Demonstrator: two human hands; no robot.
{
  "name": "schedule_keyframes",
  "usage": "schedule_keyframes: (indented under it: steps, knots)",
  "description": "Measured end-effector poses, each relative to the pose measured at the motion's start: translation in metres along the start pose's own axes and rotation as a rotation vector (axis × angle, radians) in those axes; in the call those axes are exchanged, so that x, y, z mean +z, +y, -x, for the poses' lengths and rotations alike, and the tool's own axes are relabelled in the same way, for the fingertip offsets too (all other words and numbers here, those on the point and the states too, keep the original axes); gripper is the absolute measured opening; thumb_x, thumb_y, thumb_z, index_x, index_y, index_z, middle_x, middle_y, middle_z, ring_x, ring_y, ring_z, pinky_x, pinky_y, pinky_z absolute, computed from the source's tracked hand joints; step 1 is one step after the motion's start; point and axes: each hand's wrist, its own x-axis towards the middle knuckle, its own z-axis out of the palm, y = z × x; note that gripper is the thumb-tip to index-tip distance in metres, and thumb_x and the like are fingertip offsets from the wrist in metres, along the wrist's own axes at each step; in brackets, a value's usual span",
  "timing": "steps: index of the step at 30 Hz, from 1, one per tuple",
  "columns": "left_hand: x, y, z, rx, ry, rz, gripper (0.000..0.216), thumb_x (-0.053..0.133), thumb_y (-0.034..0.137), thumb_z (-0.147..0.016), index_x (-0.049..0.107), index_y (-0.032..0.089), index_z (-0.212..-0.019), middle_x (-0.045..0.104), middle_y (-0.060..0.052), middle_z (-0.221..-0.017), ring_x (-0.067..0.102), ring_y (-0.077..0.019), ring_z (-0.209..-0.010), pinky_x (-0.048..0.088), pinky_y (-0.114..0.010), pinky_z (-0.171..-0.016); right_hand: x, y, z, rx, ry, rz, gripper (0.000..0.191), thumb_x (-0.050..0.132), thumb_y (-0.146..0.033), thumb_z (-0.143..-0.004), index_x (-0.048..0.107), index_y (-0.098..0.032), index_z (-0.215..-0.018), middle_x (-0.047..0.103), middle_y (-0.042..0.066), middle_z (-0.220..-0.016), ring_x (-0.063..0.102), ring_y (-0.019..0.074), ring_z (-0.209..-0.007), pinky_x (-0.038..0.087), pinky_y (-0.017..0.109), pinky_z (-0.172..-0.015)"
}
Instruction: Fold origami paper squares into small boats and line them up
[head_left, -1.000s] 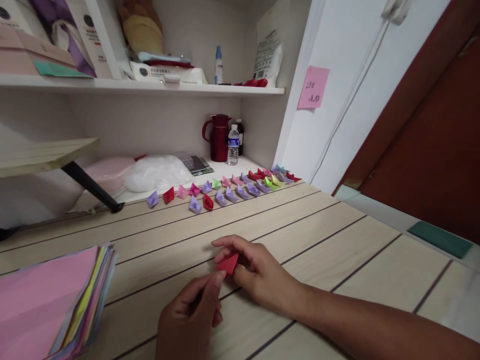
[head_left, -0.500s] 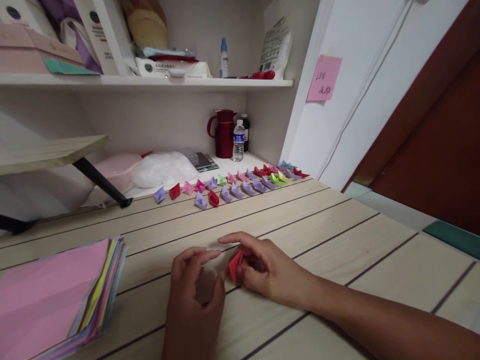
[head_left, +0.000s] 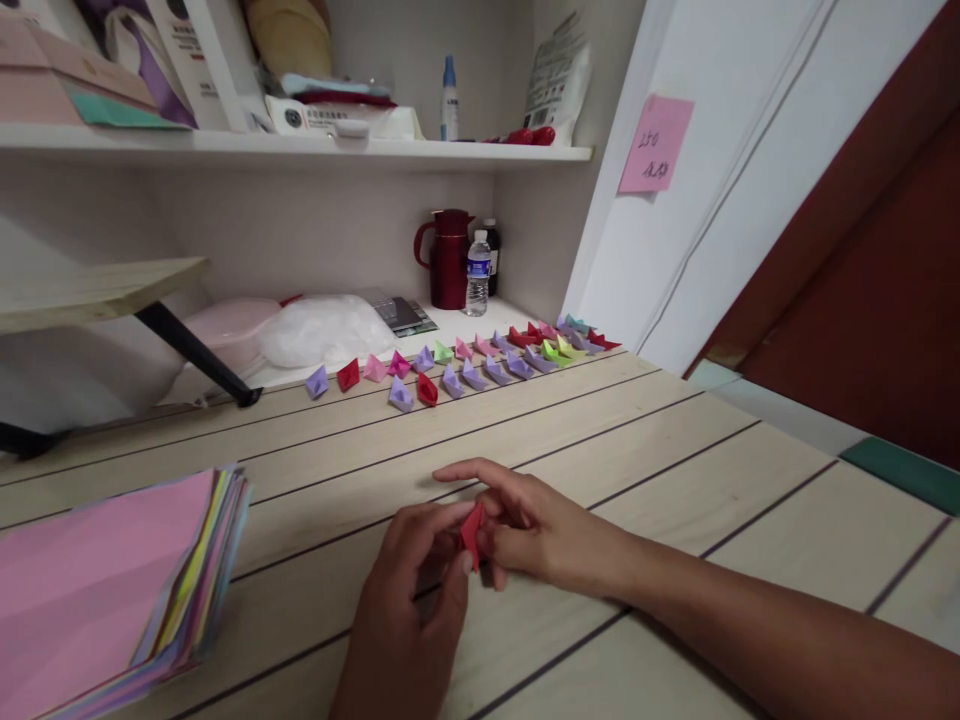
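A small folded red paper boat [head_left: 471, 532] is held just above the wooden slatted table [head_left: 600, 450]. My right hand [head_left: 529, 525] pinches it between thumb and bent fingers, with the index finger stretched out over it. From the other side, my left hand [head_left: 420, 580] has its thumb and index finger on the paper's left edge, closed around it. Part of the red paper is hidden behind the fingers. Farther back, several small paper boats in purple, red, pink and green, such as a purple boat [head_left: 401, 394], stand in rows along the table's far edge.
A stack of coloured paper [head_left: 112, 590] with pink on top lies at the left. Behind the table, a shelf holds a red jug [head_left: 450, 260], a water bottle [head_left: 478, 272] and a white plastic bag [head_left: 326, 332]. A small raised stand's black leg [head_left: 199, 352] rests at the far left.
My left hand has moved right and closed its fingertips on the red paper boat. My right hand keeps its hold on it. The view has shifted slightly.
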Motion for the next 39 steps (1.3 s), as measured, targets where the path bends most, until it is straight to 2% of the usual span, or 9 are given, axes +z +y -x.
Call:
schedule_keyframes:
  steps: [4,9,13,18,24,28,32,35,39]
  knots:
    - [0.002,-0.004,0.0,-0.132,0.116,-0.005,0.034,0.063,0.035,-0.078,0.063,0.028,-0.111,0.067,-0.003,-0.102,0.067,-0.0185,-0.083,0.053,-0.034,-0.075,0.0,-0.001,0.002,-0.023,0.031,0.107,0.064,0.051,-0.004,-0.078,0.045,-0.025,-0.138,0.061,-0.005,-0.075,0.055,0.0096,-0.057,0.046,0.023,-0.058]
    - [-0.002,0.003,0.0,-0.188,0.236,-0.124,0.014,0.065,0.035,-0.076,0.064,0.025,-0.086,0.066,0.0,-0.083,0.061,-0.0166,-0.067,0.048,-0.031,-0.066,0.002,-0.003,0.007,-0.141,0.108,0.417,0.067,0.051,-0.004,-0.077,0.046,-0.027,-0.139,0.058,-0.006,-0.071,0.049,0.0099,-0.06,0.041,0.022,-0.058]
    - [-0.004,0.01,0.003,-0.141,0.189,-0.114,0.015,0.066,0.038,-0.077,0.07,0.025,-0.071,0.063,0.001,-0.071,0.058,-0.0167,-0.066,0.046,-0.028,-0.065,0.004,-0.006,0.007,-0.149,0.154,0.268,0.058,0.052,-0.01,-0.081,0.045,-0.023,-0.137,0.064,-0.001,-0.081,0.056,0.0122,-0.07,0.047,0.025,-0.067]
    - [0.004,0.005,0.007,-0.183,0.165,-0.042,0.015,0.067,0.037,-0.076,0.078,0.026,-0.076,0.063,0.0,-0.073,0.057,-0.0157,-0.064,0.045,-0.027,-0.061,0.006,-0.008,0.004,-0.173,0.174,0.259,0.055,0.053,-0.011,-0.082,0.046,-0.022,-0.135,0.067,0.001,-0.087,0.06,0.014,-0.075,0.049,0.028,-0.071]
    - [0.003,0.008,0.004,-0.307,0.174,0.036,0.019,0.07,0.039,-0.072,0.078,0.023,-0.079,0.061,0.0,-0.07,0.048,-0.0129,-0.054,0.037,-0.025,-0.05,0.006,-0.004,0.006,-0.235,0.148,0.453,0.061,0.048,-0.006,-0.081,0.042,-0.023,-0.139,0.07,0.002,-0.09,0.063,0.0156,-0.075,0.05,0.027,-0.068]
    - [-0.002,0.017,0.002,-0.471,0.112,0.152,0.036,0.071,0.054,-0.071,0.075,0.019,-0.074,0.042,0.006,-0.046,0.033,-0.0096,-0.044,0.027,-0.023,-0.046,0.007,-0.005,0.009,-0.328,0.2,0.76,0.064,0.048,-0.007,-0.083,0.038,-0.027,-0.143,0.071,0.002,-0.093,0.064,0.0176,-0.076,0.05,0.031,-0.072]
    - [-0.004,0.019,0.0,-0.575,0.071,0.208,0.049,0.07,0.066,-0.066,0.063,0.018,-0.057,0.033,0.008,-0.04,0.025,-0.0068,-0.04,0.017,-0.023,-0.045,0.012,-0.007,0.011,-0.469,0.215,1.013,0.066,0.05,-0.008,-0.085,0.033,-0.026,-0.146,0.071,0.004,-0.099,0.063,0.0203,-0.083,0.047,0.035,-0.079]
    - [-0.005,0.018,-0.002,-0.598,0.08,0.215,0.051,0.072,0.066,-0.065,0.059,0.019,-0.052,0.032,0.008,-0.039,0.023,-0.0058,-0.04,0.015,-0.023,-0.045,0.014,-0.005,0.011,-0.52,0.198,1.086,0.063,0.049,-0.01,-0.09,0.031,-0.025,-0.148,0.071,0.006,-0.105,0.064,0.0209,-0.087,0.046,0.035,-0.079]
    - [-0.005,0.017,-0.004,-0.643,0.115,0.254,0.047,0.077,0.063,-0.058,0.066,0.018,-0.064,0.032,0.01,-0.037,0.021,-0.0053,-0.039,0.013,-0.022,-0.044,0.014,-0.004,0.01,-0.531,0.193,1.047,0.06,0.048,-0.011,-0.092,0.032,-0.026,-0.148,0.071,0.006,-0.107,0.066,0.0203,-0.09,0.048,0.035,-0.081]
